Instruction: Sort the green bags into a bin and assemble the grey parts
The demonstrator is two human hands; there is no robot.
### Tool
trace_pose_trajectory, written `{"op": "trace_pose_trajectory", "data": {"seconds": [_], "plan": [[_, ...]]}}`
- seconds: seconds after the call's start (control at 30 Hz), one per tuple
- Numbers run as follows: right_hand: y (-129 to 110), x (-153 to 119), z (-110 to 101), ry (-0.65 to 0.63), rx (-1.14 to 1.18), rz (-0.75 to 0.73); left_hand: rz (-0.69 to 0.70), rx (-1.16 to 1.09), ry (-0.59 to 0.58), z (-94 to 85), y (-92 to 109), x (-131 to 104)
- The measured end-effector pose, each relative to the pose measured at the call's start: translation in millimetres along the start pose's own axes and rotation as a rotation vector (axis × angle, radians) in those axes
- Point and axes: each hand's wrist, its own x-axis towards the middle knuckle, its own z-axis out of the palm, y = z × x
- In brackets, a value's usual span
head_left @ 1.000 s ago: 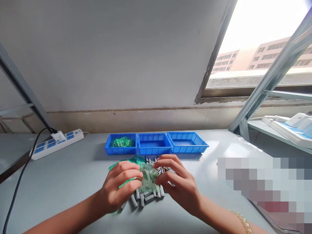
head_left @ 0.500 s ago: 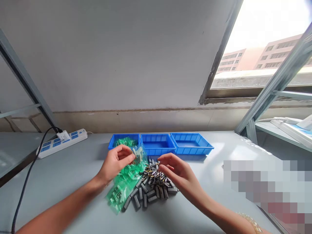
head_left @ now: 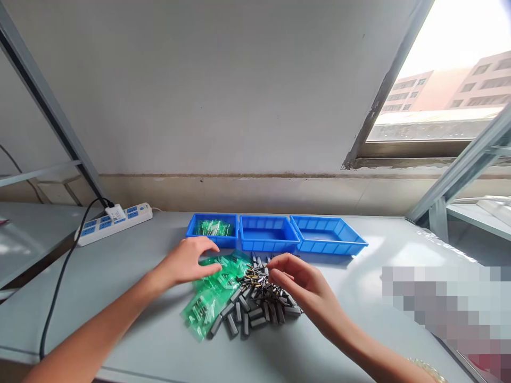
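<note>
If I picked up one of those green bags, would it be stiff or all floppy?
Probably floppy: the green bags look like thin, see-through plastic with wrinkles. One would likely sag where the little parts bunch up inside. The shiny plastic might feel slippery, too.

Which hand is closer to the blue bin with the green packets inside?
Left. The left hand is just in front of that blue bin; the right hand is farther away, off to the right, by the thin metal pieces.
</note>
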Motion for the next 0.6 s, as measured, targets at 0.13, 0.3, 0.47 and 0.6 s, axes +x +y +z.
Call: {"op": "trace_pose_trajectory", "data": {"seconds": [0.13,0.3,0.47,0.6], "plan": [[1,0,1,0.015,0.021,0.0,0.04,0.023,-0.098,11.1,11,-6],[1,-2,3,0.03,-0.018,-0.01,-0.014,-0.034,0.025,13.3,21,-8],[4,-5,9,-0.121,0.105,0.133,-0.084,-0.232,0.061,22.0,46,-16],[7,-5,10,-0.175,0.229,0.3,-0.09,-0.365,0.018,32.3,55,-21]]}}
